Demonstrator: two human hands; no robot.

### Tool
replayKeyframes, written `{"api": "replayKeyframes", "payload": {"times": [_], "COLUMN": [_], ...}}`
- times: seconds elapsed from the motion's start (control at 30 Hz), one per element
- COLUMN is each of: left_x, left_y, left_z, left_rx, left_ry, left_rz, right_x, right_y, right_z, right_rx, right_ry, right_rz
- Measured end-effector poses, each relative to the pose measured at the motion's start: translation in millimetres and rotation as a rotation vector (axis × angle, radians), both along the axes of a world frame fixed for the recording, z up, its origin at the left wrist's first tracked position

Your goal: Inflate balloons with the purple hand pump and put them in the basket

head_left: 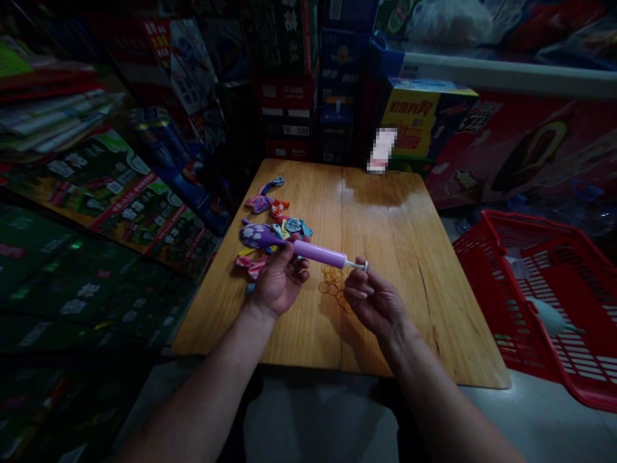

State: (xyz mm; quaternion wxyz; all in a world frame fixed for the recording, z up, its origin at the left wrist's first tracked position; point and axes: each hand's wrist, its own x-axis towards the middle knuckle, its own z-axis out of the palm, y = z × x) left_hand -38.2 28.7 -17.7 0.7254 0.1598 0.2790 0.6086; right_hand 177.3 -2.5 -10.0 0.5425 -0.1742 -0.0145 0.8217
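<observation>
My left hand [277, 278] is shut around a purple hand pump [318, 253], which lies almost level above the wooden table [400, 257]. A patterned purple balloon [256, 236] sits on the pump's nozzle, uninflated or only slightly filled. My right hand [373, 300] pinches the pump's white plunger handle [359, 265] between thumb and fingers. Beneath my hands lie loose rubber bands [332, 283]. A heap of limp multicoloured balloons [265, 204] lies left of my left hand, partly hidden by it.
A red plastic basket [530, 289] stands on the floor right of the table. Stacked boxes [289, 109] rise beyond the far edge, and printed cartons and flat packages [110, 186] crowd the left. A blurred white patch [382, 150] covers something at the far edge.
</observation>
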Motion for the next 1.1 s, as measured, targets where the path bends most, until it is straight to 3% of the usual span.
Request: {"api": "replayKeyframes", "payload": {"times": [0.1,0.2,0.47,0.67,0.97,1.1], "left_x": [16,21,-2,15,20,18], "left_y": [-8,-8,5,-10,-7,-5], "left_z": [-4.9,-8.5,-2.9,-6.1,-6.2,-3.3], "left_rx": [-0.02,-0.008,0.04,0.009,-0.05,-0.068], "left_ry": [0.002,0.004,0.078,0.056,-0.009,-0.011], "left_rz": [-0.075,-0.047,0.109,-0.043,-0.089,-0.034], "right_x": [-9,-6,22,2,-2,2], "right_y": [-1,2,9,1,1,3], "right_z": [-1.8,-3.3,-2.1,-4.1,-6.0,-2.9], "right_rx": [-0.038,-0.1,-0.068,-0.083,-0.086,-0.087], "right_ry": [0.015,0.045,0.076,0.034,0.156,0.112], "right_rz": [0.024,0.048,-0.012,0.06,0.043,0.03]}}
